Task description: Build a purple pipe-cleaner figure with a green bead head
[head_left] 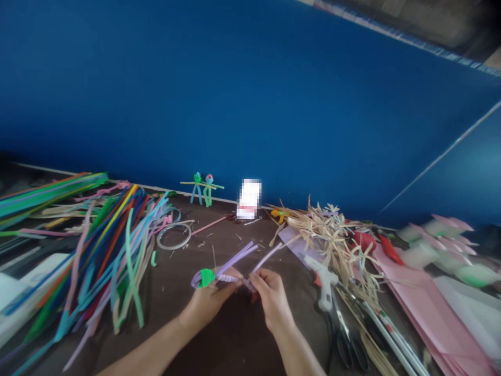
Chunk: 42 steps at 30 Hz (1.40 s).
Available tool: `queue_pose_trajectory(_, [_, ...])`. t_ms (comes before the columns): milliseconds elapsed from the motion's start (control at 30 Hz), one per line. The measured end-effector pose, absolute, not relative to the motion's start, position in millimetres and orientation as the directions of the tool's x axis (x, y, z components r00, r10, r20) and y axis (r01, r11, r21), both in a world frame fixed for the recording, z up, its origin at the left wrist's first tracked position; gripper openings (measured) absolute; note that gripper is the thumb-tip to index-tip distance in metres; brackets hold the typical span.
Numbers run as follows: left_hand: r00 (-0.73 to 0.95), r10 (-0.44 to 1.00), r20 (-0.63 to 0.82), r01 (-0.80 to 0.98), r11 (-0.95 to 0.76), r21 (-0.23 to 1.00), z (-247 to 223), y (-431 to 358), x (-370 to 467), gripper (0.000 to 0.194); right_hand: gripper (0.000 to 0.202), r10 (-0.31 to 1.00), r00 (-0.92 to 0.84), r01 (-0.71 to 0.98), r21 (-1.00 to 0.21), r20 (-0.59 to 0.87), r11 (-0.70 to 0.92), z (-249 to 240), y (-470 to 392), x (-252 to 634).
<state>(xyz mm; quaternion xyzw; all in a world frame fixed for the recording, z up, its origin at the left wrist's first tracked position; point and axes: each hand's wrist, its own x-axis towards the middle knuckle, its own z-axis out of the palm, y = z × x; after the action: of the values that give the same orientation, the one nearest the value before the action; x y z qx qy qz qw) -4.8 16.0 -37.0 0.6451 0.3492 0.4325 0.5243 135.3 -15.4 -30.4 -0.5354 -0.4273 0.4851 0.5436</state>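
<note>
Low in the middle of the head view, my left hand (pixel 213 296) is closed on a coiled purple pipe cleaner (pixel 227 278). A green wrapped piece (pixel 206 278) with a purple loop around it sits at the left end of this work, and straight purple strands (pixel 240 255) stick up from it. My right hand (pixel 270 293) pinches a lilac pipe cleaner (pixel 268 257), whose free end points up and right. Wound purple coils lie between the fingertips of both hands, partly hidden by them.
Many coloured pipe cleaners (pixel 105 250) cover the left side, near a clear ring (pixel 174 236). Two small figures (pixel 202 189) and a blurred bright rectangle (pixel 249 199) stand behind. Raffia strips (pixel 332 235), a glue gun (pixel 324 282), scissors (pixel 346 339) and pink sheets (pixel 426 308) lie right.
</note>
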Motion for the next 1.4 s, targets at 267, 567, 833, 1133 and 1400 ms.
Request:
queue_pose_trajectory(267, [0.393,0.884,0.253,0.025,-0.285,0.958,-38,18,-8,0.010,0.014,0.973,0.221,-0.045,-0.996,0.060,0.072,-28,-18,133])
queue_pose_trajectory(567, [0.362,0.915,0.177,-0.046,-0.172,0.984,-30,16,-7,0.010,0.018,0.897,0.065,0.460,-0.811,0.436,0.361,-10,-29,131])
queue_pose_trajectory(833, [0.345,0.890,0.299,-0.009,-0.315,0.949,-26,13,-13,0.012,0.028,0.865,0.025,0.500,-0.755,0.501,0.423,-12,-31,129])
queue_pose_trajectory(1133, [0.470,0.835,0.285,-0.008,-0.319,0.948,-2,15,-20,0.009,0.018,0.971,-0.106,0.234,-0.943,0.216,0.235,-3,-33,133])
queue_pose_trajectory(1400, [0.424,0.906,-0.005,-0.313,0.152,0.938,-22,18,-3,0.014,0.025,0.985,-0.168,-0.217,-0.973,-0.049,-0.085,-17,-22,136])
